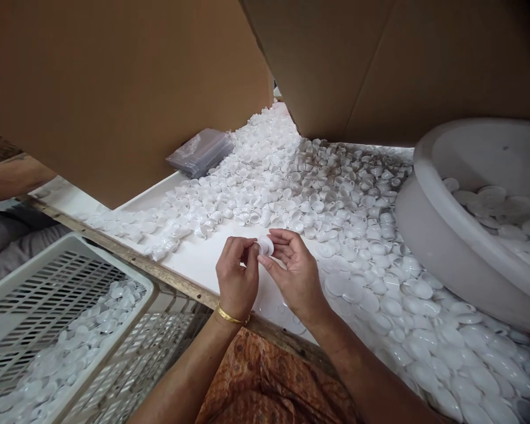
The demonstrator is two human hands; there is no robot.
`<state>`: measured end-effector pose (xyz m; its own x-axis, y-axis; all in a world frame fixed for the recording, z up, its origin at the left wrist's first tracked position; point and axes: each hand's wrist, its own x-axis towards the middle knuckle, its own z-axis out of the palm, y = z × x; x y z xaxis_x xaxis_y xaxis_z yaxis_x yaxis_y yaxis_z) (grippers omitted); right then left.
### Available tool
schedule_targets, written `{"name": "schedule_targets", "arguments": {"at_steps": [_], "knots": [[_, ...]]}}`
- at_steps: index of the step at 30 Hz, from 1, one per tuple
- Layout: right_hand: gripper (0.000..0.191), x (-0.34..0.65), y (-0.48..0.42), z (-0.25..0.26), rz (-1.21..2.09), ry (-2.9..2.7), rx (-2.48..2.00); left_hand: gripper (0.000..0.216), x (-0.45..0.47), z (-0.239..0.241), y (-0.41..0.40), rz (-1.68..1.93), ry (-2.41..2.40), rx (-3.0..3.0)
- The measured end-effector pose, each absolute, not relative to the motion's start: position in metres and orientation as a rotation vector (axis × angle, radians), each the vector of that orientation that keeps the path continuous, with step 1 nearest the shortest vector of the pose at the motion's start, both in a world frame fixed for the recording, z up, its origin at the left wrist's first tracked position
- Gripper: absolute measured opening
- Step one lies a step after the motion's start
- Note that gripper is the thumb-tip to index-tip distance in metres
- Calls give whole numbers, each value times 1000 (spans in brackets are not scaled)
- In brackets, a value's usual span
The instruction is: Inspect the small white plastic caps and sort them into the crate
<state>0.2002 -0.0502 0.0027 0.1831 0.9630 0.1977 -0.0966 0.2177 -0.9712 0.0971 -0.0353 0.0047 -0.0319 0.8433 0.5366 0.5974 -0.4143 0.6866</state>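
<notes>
The left hand (238, 280) has its thumb and fingers drawn together in a pinch on the near-left part of a white piece (267, 245). The right hand (297, 274) is more open, its thumb and curved fingers bracketing the opposite side of the rim; the piece therefore sits between both sets of fingertips, just above the worktable (194, 264). The opposed grip appears to steady the piece while leaving its round face unobstructed. Directly beyond the fingers lies a heap of small white cups (251, 176), presumably kept there for short reach. To the right of the fingers, shallow discs (446, 353) spread across the surface, and farther right stands a tub (424, 206) holding more discs, its raised wall likely containing them. Left of and below the fingers, a slotted basket (135, 274) contains white parts (92, 330). Beyond the heap, cardboard boxes (128, 88) seem to act as a barrier. A co-worker's forearm (15, 178) is well to the left.
</notes>
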Motion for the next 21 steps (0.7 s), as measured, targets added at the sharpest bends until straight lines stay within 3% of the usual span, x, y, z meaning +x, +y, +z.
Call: {"name": "schedule_targets", "arguments": {"at_steps": [5, 10, 13, 21], "knots": [[37, 204, -50, 8, 1034, -1013, -1044, 8, 102, 7, -40, 1438, 1425, 1980], [31, 205, -53, 9, 894, -1157, -1029, 37, 94, 15, -39, 1178, 1309, 1694], [32, 203, -55, 7, 810, -1268, -1033, 27, 90, 19, -39, 1039, 1217, 1732], [25, 202, -59, 8, 757, -1300, -1073, 17, 92, 23, -43, 1079, 1339, 1884]]}}
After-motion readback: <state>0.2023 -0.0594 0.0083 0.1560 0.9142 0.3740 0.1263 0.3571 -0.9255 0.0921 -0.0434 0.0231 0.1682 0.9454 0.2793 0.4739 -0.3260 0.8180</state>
